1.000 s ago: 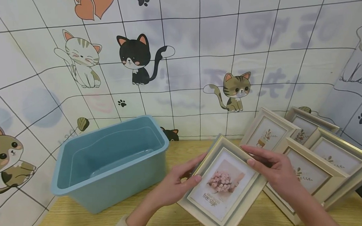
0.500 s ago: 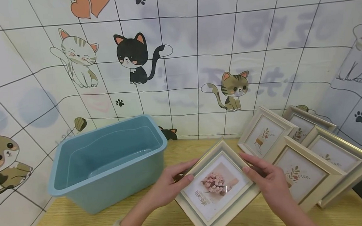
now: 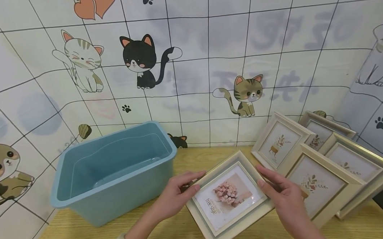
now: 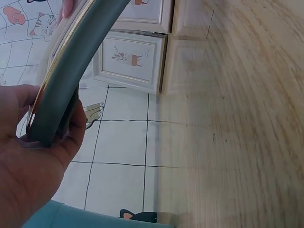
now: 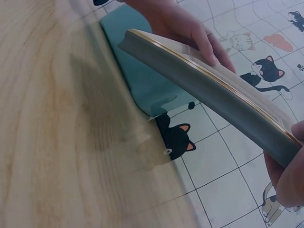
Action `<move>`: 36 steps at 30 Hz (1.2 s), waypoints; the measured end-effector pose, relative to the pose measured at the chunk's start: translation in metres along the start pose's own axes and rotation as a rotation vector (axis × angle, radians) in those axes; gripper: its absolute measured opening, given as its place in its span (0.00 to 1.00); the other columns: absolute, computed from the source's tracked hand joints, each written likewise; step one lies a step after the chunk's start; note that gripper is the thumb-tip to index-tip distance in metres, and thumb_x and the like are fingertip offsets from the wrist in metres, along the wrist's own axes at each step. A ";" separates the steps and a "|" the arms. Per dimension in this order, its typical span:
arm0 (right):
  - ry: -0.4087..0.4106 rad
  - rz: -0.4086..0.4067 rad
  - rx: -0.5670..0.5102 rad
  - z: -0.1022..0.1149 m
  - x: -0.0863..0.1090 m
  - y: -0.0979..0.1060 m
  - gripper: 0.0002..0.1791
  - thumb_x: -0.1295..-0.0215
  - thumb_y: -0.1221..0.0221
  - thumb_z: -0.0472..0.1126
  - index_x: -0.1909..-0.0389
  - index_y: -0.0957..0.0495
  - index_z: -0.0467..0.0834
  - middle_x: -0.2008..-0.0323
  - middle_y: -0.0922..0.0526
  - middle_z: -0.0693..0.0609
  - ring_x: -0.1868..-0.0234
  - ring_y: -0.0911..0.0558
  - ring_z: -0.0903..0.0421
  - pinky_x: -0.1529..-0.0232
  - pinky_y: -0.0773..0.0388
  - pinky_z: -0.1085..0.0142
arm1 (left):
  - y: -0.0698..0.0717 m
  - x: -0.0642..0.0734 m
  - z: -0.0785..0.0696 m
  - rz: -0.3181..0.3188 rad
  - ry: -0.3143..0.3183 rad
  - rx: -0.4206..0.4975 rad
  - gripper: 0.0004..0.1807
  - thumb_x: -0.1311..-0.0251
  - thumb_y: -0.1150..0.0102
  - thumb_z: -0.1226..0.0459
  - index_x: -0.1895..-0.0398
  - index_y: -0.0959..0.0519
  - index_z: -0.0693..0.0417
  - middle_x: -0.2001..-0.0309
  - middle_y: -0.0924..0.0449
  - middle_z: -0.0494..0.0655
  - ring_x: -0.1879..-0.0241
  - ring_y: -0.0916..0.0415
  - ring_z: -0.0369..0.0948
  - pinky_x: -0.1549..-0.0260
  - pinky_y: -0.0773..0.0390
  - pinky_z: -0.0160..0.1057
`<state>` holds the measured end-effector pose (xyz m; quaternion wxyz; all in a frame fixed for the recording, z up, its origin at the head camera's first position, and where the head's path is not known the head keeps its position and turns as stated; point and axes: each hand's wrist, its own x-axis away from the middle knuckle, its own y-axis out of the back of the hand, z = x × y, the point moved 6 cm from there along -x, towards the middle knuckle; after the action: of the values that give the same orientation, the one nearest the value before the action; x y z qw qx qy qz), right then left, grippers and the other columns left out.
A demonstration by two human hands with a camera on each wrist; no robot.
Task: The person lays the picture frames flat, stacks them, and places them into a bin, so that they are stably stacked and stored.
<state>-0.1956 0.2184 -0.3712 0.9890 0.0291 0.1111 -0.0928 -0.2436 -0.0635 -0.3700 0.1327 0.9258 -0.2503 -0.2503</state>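
Both hands hold a cream picture frame with a pink flower print, tilted over the table. My left hand pinches its left edge, thumb on the front and fingers behind. On the opposite edge my right hand grips the same way. From the side, the picture frame shows a grey-green edge with a gold line in the left wrist view. The right wrist view has the picture frame raised above the wooden surface, the fingers of the right hand wrapped under its near end.
A blue plastic bin stands on the wooden table at the left. Several cream picture frames, one with a deer print, stand upright at the right. Behind is a wall covering printed with cats.
The held picture frame has turned, its print now leaning further left, and shifted slightly left. Both hands moved with it and kept their grip. The head view has shifted slightly.
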 end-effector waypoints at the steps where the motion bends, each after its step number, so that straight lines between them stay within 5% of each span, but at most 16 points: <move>1: -0.015 -0.001 0.012 -0.002 0.001 0.000 0.22 0.28 0.37 0.33 0.34 0.22 0.39 0.45 0.18 0.70 0.51 0.17 0.68 0.57 0.18 0.72 | 0.000 0.000 0.002 -0.014 0.011 0.003 0.21 0.28 0.41 0.68 0.33 0.22 0.57 0.45 0.18 0.50 0.53 0.20 0.42 0.56 0.17 0.39; 10: -0.120 0.018 0.153 -0.022 0.012 0.003 0.25 0.31 0.34 0.35 0.34 0.24 0.36 0.47 0.18 0.70 0.54 0.15 0.65 0.58 0.17 0.69 | 0.000 0.004 0.023 -0.091 0.132 -0.017 0.15 0.33 0.34 0.67 0.44 0.14 0.59 0.50 0.14 0.49 0.61 0.22 0.38 0.62 0.21 0.34; 18: -0.151 0.097 0.204 -0.036 0.018 0.000 0.28 0.34 0.34 0.29 0.33 0.26 0.35 0.39 0.20 0.39 0.56 0.14 0.62 0.58 0.18 0.67 | 0.003 -0.002 0.034 -0.115 0.166 -0.005 0.13 0.35 0.33 0.68 0.49 0.13 0.63 0.53 0.14 0.53 0.59 0.18 0.38 0.61 0.19 0.34; 21: -0.187 0.139 0.244 -0.043 0.020 -0.001 0.31 0.35 0.34 0.28 0.31 0.27 0.35 0.39 0.21 0.35 0.57 0.14 0.58 0.60 0.17 0.66 | 0.003 -0.005 0.036 -0.111 0.171 -0.022 0.12 0.35 0.32 0.67 0.51 0.13 0.64 0.54 0.14 0.52 0.57 0.18 0.41 0.59 0.19 0.34; 27: -0.196 0.216 0.301 -0.055 0.021 -0.003 0.35 0.39 0.32 0.26 0.30 0.31 0.31 0.44 0.19 0.34 0.57 0.15 0.51 0.57 0.18 0.65 | 0.003 -0.012 0.047 -0.106 0.208 -0.092 0.10 0.36 0.31 0.66 0.54 0.12 0.60 0.54 0.12 0.49 0.52 0.17 0.46 0.57 0.20 0.34; 36: -0.215 0.314 0.302 -0.074 0.016 -0.002 0.37 0.40 0.33 0.24 0.30 0.35 0.26 0.43 0.21 0.31 0.54 0.16 0.45 0.57 0.17 0.62 | -0.003 -0.021 0.075 -0.075 0.288 -0.154 0.09 0.35 0.31 0.62 0.56 0.12 0.57 0.58 0.13 0.42 0.55 0.19 0.40 0.57 0.21 0.38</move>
<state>-0.1961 0.2197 -0.4468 0.9819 0.1837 -0.0159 0.0441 -0.2981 -0.0594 -0.4260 0.2285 0.9478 -0.1741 -0.1382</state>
